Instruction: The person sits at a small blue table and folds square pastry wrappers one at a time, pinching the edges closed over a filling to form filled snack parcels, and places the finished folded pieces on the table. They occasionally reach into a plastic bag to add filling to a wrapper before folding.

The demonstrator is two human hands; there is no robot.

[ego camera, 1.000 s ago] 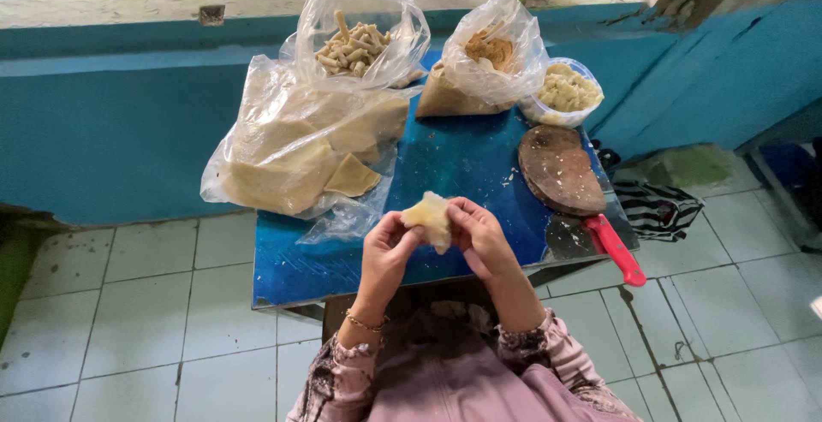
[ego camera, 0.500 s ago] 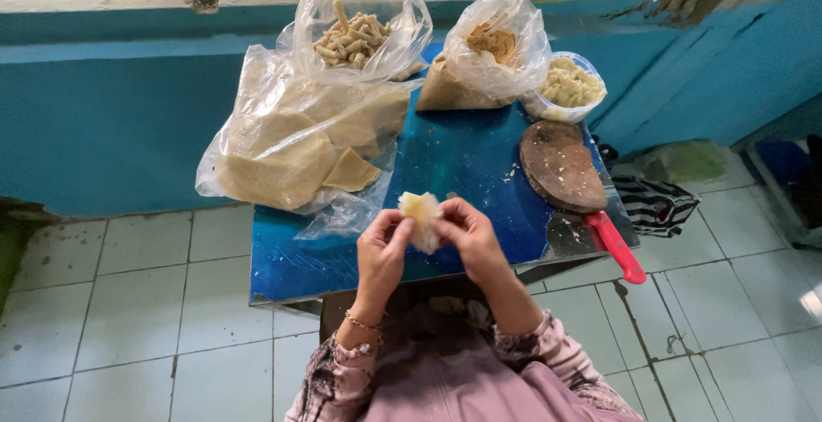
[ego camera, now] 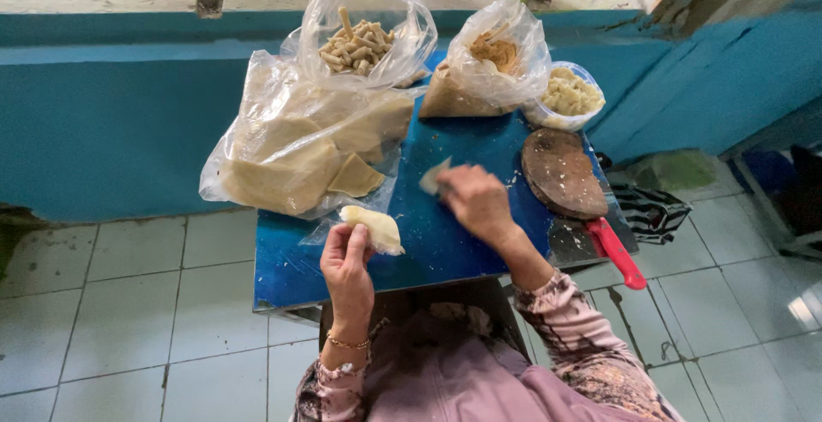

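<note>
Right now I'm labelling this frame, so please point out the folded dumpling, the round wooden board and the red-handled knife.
folded dumpling (ego camera: 373, 228), head view, middle of the pale dough.
round wooden board (ego camera: 561, 172), head view, centre of its brown top.
red-handled knife (ego camera: 618, 252), head view, on the red handle.

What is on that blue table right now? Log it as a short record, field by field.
left hand: holds a folded pale dumpling
right hand: picks up a flat wrapper
blue table: bears all the goods
large bag: stacked wrappers
upper bag: short pale sticks
second bag: brownish filling
bowl: pale lumps
round wooden board: at right
red-handled knife: beside the board
</note>
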